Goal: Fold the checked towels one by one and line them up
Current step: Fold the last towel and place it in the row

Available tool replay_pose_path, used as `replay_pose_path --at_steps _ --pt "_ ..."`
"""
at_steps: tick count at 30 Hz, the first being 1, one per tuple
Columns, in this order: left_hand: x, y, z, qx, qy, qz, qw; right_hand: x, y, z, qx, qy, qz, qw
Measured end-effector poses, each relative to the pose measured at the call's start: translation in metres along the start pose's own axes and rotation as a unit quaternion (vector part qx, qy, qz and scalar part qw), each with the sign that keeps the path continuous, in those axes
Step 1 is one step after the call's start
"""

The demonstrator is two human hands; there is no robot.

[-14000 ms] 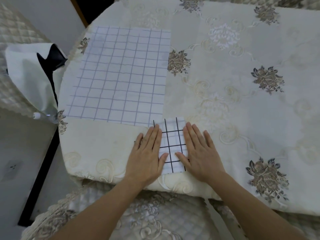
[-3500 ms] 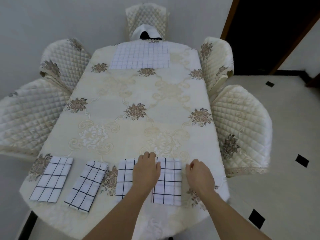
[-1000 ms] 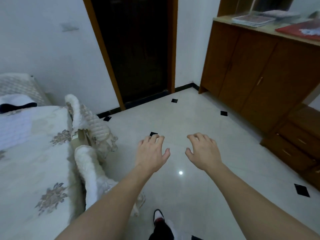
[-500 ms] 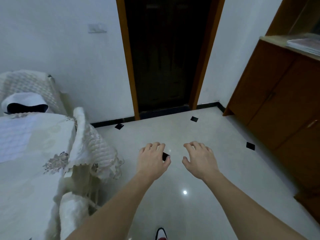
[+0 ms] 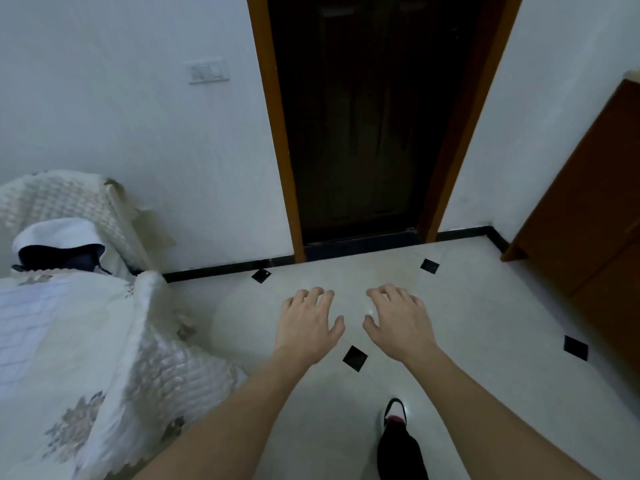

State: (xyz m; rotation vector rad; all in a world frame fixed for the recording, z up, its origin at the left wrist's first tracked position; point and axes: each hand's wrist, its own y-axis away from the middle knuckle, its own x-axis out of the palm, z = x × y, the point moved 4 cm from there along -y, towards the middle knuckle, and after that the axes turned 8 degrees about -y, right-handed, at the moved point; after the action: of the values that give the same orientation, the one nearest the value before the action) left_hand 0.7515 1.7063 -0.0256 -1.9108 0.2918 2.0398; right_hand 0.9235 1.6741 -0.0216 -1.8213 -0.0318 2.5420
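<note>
Checked towel shows faintly, cut off by the left edge.

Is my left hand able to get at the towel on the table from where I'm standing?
Probably not yet. The left hand hangs over the floor, and a chair stands between it and the towel on the table.

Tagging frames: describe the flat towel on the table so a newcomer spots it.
Find the table at the left edge, under a cream flowered cloth. At its far end, before the quilted chair, the towel lies flat. It alone has a faint grid of lines; the cloth around it shows flowers.
</note>
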Motion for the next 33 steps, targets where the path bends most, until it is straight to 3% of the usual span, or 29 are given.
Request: replay_pose_path --at_steps 10,16,24,33 --pt "0.023 -0.186 0.027 -0.098 -0.021 0.039 0.994 -0.002 -0.215 -0.044 -0.085 -0.038 0.04 0.995" --pt "0.014 -0.24 0.076 -0.219 -0.015 0.02 0.975 0.005 -0.317 -0.026 -0.176 -0.02 0.091 0.98" --pt "0.009 -0.23 0.178 -0.377 -0.031 -0.004 0.926 0.027 -0.403 0.093 -0.35 -0.006 0.109 0.93" --pt "0.023 -0.183 0.342 -0.514 -0.046 -0.015 0.857 0.095 -0.459 0.254 -0.472 0.008 0.141 0.87"
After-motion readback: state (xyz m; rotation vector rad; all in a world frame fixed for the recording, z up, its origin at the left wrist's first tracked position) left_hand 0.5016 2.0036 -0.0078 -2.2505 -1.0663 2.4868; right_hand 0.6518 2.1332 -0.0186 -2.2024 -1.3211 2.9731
